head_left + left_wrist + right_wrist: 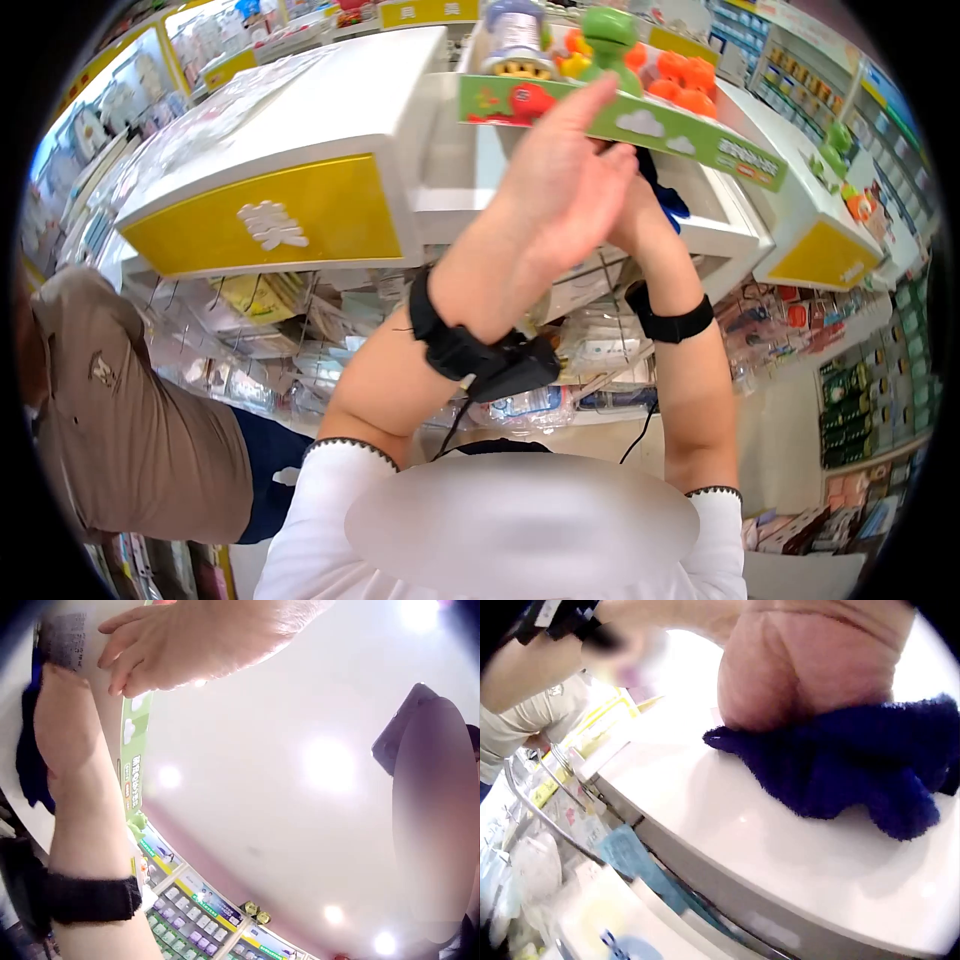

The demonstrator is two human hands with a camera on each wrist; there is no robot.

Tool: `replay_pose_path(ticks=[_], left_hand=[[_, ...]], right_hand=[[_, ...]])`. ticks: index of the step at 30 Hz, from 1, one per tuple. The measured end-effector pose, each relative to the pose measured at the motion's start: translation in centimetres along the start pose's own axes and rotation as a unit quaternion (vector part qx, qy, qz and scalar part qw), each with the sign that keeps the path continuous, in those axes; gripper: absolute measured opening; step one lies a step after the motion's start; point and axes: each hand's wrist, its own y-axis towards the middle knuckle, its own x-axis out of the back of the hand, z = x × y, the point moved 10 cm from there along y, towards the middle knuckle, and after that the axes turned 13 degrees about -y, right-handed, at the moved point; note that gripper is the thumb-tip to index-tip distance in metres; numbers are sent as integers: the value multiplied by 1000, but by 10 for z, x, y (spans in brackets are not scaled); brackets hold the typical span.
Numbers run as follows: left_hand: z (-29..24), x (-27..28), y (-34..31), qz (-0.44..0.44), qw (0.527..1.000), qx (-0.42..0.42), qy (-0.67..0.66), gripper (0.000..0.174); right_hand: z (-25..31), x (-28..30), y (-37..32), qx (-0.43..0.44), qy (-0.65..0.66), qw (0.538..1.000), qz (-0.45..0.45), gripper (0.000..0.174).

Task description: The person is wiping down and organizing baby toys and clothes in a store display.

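A green display tray (715, 152) of toys stands tilted over the white counter. My left hand (560, 190) holds its front lower edge, thumb up along the front panel and fingers at the underside. In the left wrist view those fingers (129, 660) reach the tray's pale base by a printed label. Below the tray, my right hand (640, 205) holds a dark blue cloth (840, 769) bunched against the white counter top (742, 817). The heel of that hand rests on the cloth in the right wrist view; its fingertips are hidden.
A white display block with a yellow sign (270, 215) stands on the left, another at the right. Packaged goods (600, 335) hang on a wire rack below the counter's front edge. A person in a brown shirt (150, 430) stands close on the left.
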Motion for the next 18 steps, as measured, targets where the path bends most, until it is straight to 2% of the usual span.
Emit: replay_pose_path(ticks=[1, 3, 5, 7, 8, 9, 10, 11, 12, 14, 16, 18], left_hand=[[1, 1, -2, -13, 1000, 4, -12, 40], [2, 7, -2, -37, 999, 0, -32, 41], [2, 12, -3, -57, 997, -11, -44, 44], [1, 15, -6, -99, 994, -1, -45, 44], [2, 19, -7, -119, 992, 8, -46, 44], [-1, 9, -6, -55, 997, -8, -53, 42], [0, 13, -5, -55, 996, 3, -63, 42], [-1, 17, -1, -53, 996, 14, -74, 42], [0, 19, 0, -52, 995, 26, -85, 41], [-3, 14, -3, -38, 996, 32, -78, 39], [-7, 10, -4, -19, 997, 45, -62, 38], [-9, 13, -6, -22, 995, 76, -59, 38]], right_hand=[[14, 10, 9, 36, 192, 967, -166, 36], [26, 11, 16, 75, 315, 891, -318, 37], [67, 21, 26, 82, 193, 925, -315, 41], [101, 45, 27, 115, 165, 949, -242, 45], [104, 48, 25, 123, 155, 944, -263, 45], [104, 50, 22, 128, 144, 940, -282, 45], [103, 50, 17, 130, 134, 936, -299, 46], [103, 54, 10, 153, 145, 917, -340, 43], [103, 54, 4, 165, 155, 913, -340, 41], [95, 47, -8, 191, 368, 847, -333, 40], [83, 27, -18, 105, 480, 829, -269, 32], [87, 55, -72, 190, 339, 878, -279, 27]])
